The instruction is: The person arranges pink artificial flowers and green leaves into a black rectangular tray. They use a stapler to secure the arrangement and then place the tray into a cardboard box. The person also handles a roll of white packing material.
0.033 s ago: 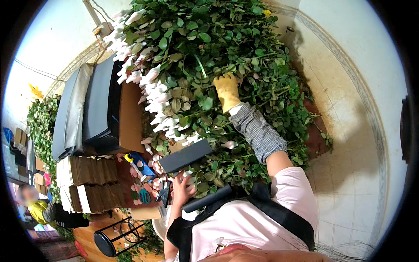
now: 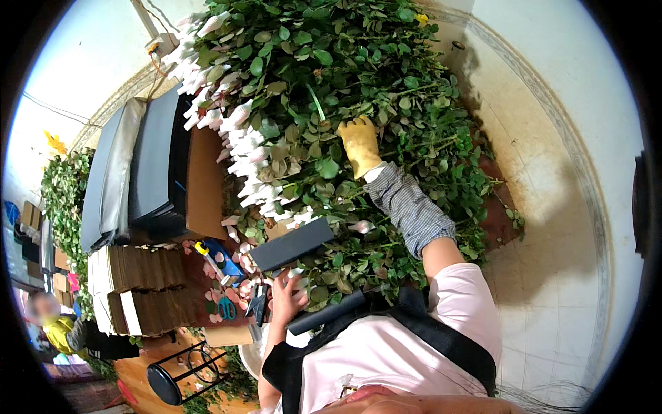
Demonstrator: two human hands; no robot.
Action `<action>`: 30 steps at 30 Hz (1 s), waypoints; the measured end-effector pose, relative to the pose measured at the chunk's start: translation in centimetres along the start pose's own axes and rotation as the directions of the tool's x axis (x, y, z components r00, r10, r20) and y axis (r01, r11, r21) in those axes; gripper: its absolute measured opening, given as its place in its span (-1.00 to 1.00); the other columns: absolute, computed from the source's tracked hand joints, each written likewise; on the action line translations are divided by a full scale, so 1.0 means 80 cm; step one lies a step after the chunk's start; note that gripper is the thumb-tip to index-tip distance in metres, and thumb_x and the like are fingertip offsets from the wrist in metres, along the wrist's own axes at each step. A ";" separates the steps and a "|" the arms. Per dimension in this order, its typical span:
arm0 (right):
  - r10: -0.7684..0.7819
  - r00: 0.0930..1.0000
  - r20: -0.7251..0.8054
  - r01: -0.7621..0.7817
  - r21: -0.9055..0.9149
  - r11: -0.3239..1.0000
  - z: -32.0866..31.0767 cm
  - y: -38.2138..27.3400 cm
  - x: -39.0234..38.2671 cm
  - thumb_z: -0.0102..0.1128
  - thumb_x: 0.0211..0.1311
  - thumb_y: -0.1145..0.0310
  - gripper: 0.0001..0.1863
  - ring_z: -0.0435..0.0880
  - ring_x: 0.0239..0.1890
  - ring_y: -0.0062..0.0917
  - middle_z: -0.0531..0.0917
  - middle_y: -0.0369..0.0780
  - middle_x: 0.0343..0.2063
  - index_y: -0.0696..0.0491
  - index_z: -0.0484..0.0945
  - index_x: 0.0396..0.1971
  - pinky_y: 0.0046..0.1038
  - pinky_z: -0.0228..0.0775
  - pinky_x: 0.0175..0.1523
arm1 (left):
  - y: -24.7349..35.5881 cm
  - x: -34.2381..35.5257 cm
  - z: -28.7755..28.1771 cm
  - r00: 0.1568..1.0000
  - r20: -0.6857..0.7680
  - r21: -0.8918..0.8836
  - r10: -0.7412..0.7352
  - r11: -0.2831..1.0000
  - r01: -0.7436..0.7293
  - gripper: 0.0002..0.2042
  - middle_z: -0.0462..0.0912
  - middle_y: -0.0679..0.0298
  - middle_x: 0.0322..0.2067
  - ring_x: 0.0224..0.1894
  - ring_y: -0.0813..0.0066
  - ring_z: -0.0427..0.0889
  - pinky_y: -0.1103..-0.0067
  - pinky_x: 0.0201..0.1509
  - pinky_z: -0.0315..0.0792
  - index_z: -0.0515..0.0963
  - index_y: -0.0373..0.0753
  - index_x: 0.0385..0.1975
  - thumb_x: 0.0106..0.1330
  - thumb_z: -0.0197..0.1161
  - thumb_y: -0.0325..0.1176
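Note:
A large heap of leafy rose stems point(image 2: 386, 83) lies before me, its buds in white net sleeves point(image 2: 245, 155) pointing left. My right hand point(image 2: 358, 143), in a yellow glove, is closed among the leaves in the middle of the heap. Leaves hide most of what its fingers grip. Lower left, my bare left hand point(image 2: 288, 301) has its fingers curled at a pale rosebud point(image 2: 295, 274) on the near edge. Just beyond it a dark grey block point(image 2: 292, 244) rests across the stems. A single sleeved rose point(image 2: 362, 226) lies on the leaves to its right.
Left of the heap are stacked dark sheets point(image 2: 162, 162) and folded cardboard point(image 2: 145, 269). Teal scissors point(image 2: 226, 309), a black tool point(image 2: 257, 303), a blue and yellow tool point(image 2: 219, 262) and loose petals lie nearby. A stool point(image 2: 163, 383) and another person point(image 2: 62, 334) are lower left.

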State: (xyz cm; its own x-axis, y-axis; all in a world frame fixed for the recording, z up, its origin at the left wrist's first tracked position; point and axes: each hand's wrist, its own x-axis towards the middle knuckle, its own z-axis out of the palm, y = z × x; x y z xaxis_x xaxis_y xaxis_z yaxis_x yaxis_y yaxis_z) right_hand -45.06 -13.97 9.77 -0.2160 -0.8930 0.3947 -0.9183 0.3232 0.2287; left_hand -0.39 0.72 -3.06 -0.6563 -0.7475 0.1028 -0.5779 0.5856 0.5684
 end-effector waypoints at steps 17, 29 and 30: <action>-0.067 0.987 -0.146 0.086 0.126 0.988 -0.063 0.030 0.044 0.27 0.06 0.62 -0.48 0.68 -0.11 -0.34 0.70 -0.22 -0.26 -0.06 0.60 0.08 -0.29 0.35 0.27 | 0.000 0.004 0.001 0.999 -0.036 -0.011 0.023 1.000 -0.023 -0.40 0.37 0.03 0.26 0.28 -0.06 0.36 0.13 0.32 0.31 0.54 -0.07 0.12 -0.03 0.51 -0.30; -0.129 0.645 -0.754 0.427 0.215 0.878 -0.177 0.051 0.093 0.18 0.12 0.59 -0.74 0.65 -0.13 -0.39 0.73 -0.27 -0.26 0.04 0.63 -0.17 -0.35 0.48 0.07 | -0.003 -0.003 0.007 0.997 -0.074 -0.050 0.001 0.999 -0.005 -0.37 0.41 0.05 0.20 0.24 -0.03 0.40 0.14 0.33 0.28 0.54 -0.03 0.12 -0.07 0.52 -0.24; -0.213 0.710 -0.672 0.454 0.205 0.867 -0.180 0.057 0.090 0.20 0.07 0.61 -0.67 0.66 -0.11 -0.34 0.73 -0.23 -0.20 0.08 0.63 -0.11 -0.35 0.50 0.07 | -0.004 -0.003 0.006 0.998 -0.068 -0.065 0.000 0.998 -0.004 -0.38 0.41 0.05 0.19 0.23 -0.03 0.40 0.14 0.33 0.28 0.55 -0.03 0.12 -0.06 0.51 -0.23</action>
State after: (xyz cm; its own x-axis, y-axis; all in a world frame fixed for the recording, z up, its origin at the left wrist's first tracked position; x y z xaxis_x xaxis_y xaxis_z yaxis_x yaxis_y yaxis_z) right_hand -46.01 -14.43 26.49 0.2650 -0.4924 0.8291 -0.9623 -0.1897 0.1949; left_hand -0.27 0.87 -3.65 -0.6214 -0.7674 0.1581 -0.5423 0.5669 0.6202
